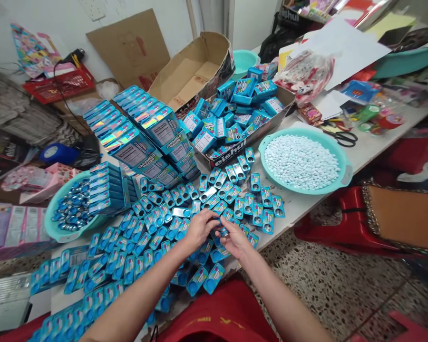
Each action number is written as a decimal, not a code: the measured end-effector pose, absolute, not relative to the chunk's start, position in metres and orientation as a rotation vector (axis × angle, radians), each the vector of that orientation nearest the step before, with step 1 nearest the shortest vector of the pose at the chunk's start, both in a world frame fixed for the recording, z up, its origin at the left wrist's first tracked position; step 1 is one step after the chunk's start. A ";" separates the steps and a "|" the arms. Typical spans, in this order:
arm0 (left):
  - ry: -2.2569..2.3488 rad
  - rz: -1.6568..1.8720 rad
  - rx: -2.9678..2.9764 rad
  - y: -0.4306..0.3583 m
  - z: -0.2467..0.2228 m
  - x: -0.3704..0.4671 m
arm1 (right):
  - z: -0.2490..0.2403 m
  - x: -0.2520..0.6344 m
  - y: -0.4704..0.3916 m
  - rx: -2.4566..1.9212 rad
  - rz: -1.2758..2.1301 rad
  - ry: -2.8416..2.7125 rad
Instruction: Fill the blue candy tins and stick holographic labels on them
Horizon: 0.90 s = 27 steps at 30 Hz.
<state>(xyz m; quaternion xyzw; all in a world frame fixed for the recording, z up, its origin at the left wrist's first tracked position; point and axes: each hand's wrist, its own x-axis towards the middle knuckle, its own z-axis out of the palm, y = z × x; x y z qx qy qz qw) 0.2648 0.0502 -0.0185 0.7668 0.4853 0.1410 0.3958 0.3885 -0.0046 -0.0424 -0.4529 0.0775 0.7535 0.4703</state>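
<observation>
My left hand [199,230] and my right hand [236,241] meet over the middle of the table, fingers curled around a small blue candy tin [222,231]. My fingers cover most of this tin, so I cannot tell whether its lid is up. Around and beneath them, many similar blue tins [139,242] lie in loose rows, with colourful labels and many with a round hole or window. Some tins [257,214] right of my hands show pale contents through the hole. A turquoise bowl [346,173] of small white candies stands to the upper right.
Beyond the rows, a cardboard box [231,154] overflows with blue tins. Stacked blue display boxes [135,147] stand on its left. Another turquoise bowl [52,223] holds shiny blue wrapped pieces. Black scissors [345,138] lie at right. A red stool [328,223] stands beside the table.
</observation>
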 end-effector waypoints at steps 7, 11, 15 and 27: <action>1.074 0.411 1.923 0.043 -0.020 0.256 | -0.042 0.390 -0.005 -1.194 1.908 0.112; 1.205 0.545 1.654 0.051 -0.025 0.251 | -0.046 0.391 -0.001 -1.210 1.870 0.072; 1.471 0.396 1.541 0.084 -0.031 0.251 | -0.047 0.395 0.000 -1.222 1.843 0.023; 1.692 -0.576 2.080 0.134 -0.030 0.297 | -0.049 0.401 0.001 -1.440 1.665 -0.228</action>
